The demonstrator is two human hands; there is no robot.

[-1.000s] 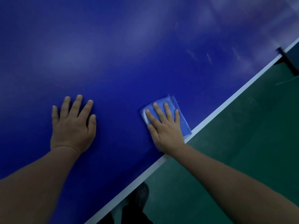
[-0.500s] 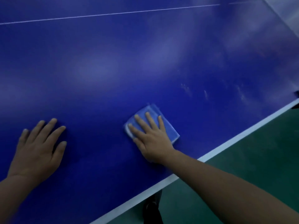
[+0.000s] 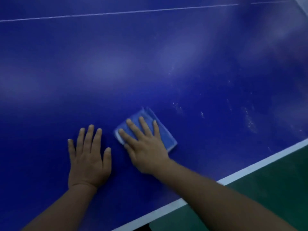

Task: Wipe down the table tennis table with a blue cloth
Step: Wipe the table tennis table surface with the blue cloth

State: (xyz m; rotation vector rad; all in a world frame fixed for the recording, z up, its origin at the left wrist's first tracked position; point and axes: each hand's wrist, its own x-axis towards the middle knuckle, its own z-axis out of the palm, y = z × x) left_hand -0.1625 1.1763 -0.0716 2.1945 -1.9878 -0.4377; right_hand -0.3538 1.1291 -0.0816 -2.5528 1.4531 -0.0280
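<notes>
My right hand (image 3: 146,152), fingers straight, presses folded blue cloth (image 3: 166,135) onto table (image 3: 150,55) near white edge line (image 3: 260,167); my left hand (image 3: 88,162) flat beside it, fingers spread.

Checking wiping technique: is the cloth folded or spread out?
Folded. The cloth is a compact rectangle with layered edges under the flat right hand.

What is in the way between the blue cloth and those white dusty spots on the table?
Nothing visible. The right hand presses flat on the blue cloth, and only bare table lies between it and the white specks to its right. The left hand rests on the other side.
</notes>
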